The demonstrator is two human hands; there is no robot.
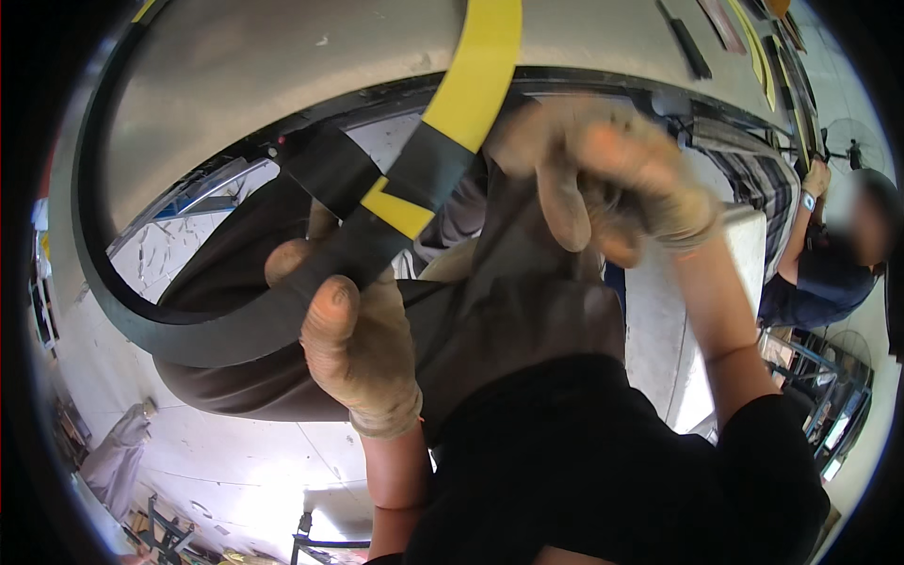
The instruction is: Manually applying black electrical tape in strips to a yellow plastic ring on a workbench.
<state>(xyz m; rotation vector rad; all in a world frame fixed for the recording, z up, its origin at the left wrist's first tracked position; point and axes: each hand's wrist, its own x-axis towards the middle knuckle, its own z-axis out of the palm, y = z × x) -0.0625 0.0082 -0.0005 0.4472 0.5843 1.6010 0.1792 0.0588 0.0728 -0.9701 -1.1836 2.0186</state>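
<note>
My left hand [363,353], in a beige work glove with dirty fingertips, grips a wide, curved black strip [240,330]. The strip arcs up the left side onto the metal table. Near my grip the band has a yellow patch [400,209] and a dark grey wrapped section [433,165]; beyond these it continues in yellow [476,71] over the table edge. A dark flat flap [331,171] sticks out beside the band. My right hand [612,174], gloved too, is raised just right of the yellow section. Its fingers are smeared by motion, so what they hold cannot be made out.
The metal table [282,56] has a dark edge in front of me. A black bar [687,42] and yellow strips [753,47] lie at its far right. A co-worker [829,245] is at the right, near a rack [824,395]. A pale box [654,311] stands beside my legs.
</note>
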